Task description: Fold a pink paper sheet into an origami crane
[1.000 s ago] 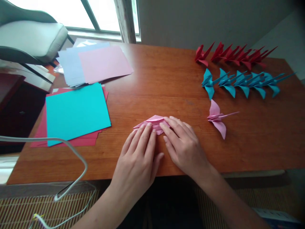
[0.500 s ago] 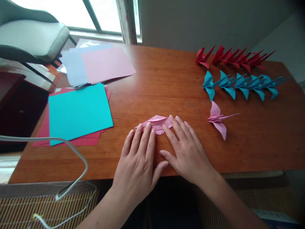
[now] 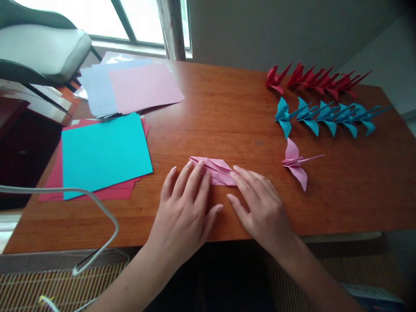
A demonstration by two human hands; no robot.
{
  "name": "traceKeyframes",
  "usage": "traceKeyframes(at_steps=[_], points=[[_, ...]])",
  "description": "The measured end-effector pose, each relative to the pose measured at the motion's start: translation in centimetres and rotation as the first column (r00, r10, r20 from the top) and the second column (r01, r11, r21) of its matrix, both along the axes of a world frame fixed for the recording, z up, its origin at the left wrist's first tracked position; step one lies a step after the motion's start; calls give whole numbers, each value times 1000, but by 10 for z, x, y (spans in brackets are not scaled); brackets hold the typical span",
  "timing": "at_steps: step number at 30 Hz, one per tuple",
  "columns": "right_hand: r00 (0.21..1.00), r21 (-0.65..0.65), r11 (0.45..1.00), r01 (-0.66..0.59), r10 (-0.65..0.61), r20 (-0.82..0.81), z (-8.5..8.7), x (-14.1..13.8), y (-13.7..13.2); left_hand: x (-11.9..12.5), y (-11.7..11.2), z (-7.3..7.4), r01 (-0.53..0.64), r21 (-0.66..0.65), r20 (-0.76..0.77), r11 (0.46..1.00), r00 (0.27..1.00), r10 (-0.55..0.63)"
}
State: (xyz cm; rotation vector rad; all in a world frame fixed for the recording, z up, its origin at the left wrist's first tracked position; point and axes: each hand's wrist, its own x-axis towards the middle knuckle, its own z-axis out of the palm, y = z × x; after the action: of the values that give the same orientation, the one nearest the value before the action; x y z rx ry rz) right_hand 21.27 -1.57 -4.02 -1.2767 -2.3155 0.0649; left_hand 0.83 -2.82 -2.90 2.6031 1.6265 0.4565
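Observation:
A flat, partly folded piece of pink paper (image 3: 217,170) lies on the wooden table (image 3: 234,112) near its front edge. My left hand (image 3: 184,208) lies flat with its fingers stretched out, the fingertips pressing on the left part of the pink paper. My right hand (image 3: 260,203) is flat too, fingers extended, touching the paper's right end. A finished pink paper crane (image 3: 296,164) sits just to the right of my right hand.
A row of blue paper cranes (image 3: 325,116) and a row of red ones (image 3: 316,79) lie at the back right. Teal sheets on red sheets (image 3: 104,151) and pink and lilac sheets (image 3: 136,86) are at the left. A grey chair (image 3: 42,47) and a white cable (image 3: 97,208) are at the left.
The pink folded paper has turned a little, its left tip now pointing up-left. Both hands drew back slightly toward me while staying flat on it.

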Motion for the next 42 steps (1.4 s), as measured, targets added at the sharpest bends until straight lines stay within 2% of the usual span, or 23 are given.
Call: traceKeyframes(at_steps=[6, 10, 18, 23, 27, 30, 32, 35, 38, 42], points=[[995, 87, 994, -70, 63, 76, -2, 1, 18, -4, 8, 0, 49, -3, 26, 999, 998, -49], [994, 104, 990, -100, 95, 49, -2, 6, 23, -10, 15, -2, 58, 35, 67, 998, 996, -60], [976, -23, 997, -72, 66, -206, 1, 7, 27, -17, 32, 1, 94, 108, 126, 990, 986, -107], [923, -201, 979, -13, -66, -380, 11, 5, 29, -16, 38, 8, 129, 134, 241, 983, 958, -158], [871, -326, 945, 9, -168, -462, 14, 4, 28, -13, 40, 14, 74, 31, 429, 997, 900, -80], [831, -375, 927, -15, -197, -520, 13, 4, 26, -10, 41, 13, 30, -55, 487, 998, 873, 0], [841, -355, 935, 7, -197, -503, 11, 3, 27, -7, 42, 10, 18, -70, 471, 997, 882, 17], [903, -263, 963, 62, -167, -397, 9, 1, 30, -5, 43, 7, 27, -78, 439, 997, 899, 10], [932, -205, 977, 58, -126, -338, 7, 0, 33, -4, 45, 6, 47, -83, 413, 995, 911, -9], [952, -163, 984, 65, -110, -287, 3, -1, 35, -3, 45, 5, 30, -3, 328, 1000, 944, -27]])
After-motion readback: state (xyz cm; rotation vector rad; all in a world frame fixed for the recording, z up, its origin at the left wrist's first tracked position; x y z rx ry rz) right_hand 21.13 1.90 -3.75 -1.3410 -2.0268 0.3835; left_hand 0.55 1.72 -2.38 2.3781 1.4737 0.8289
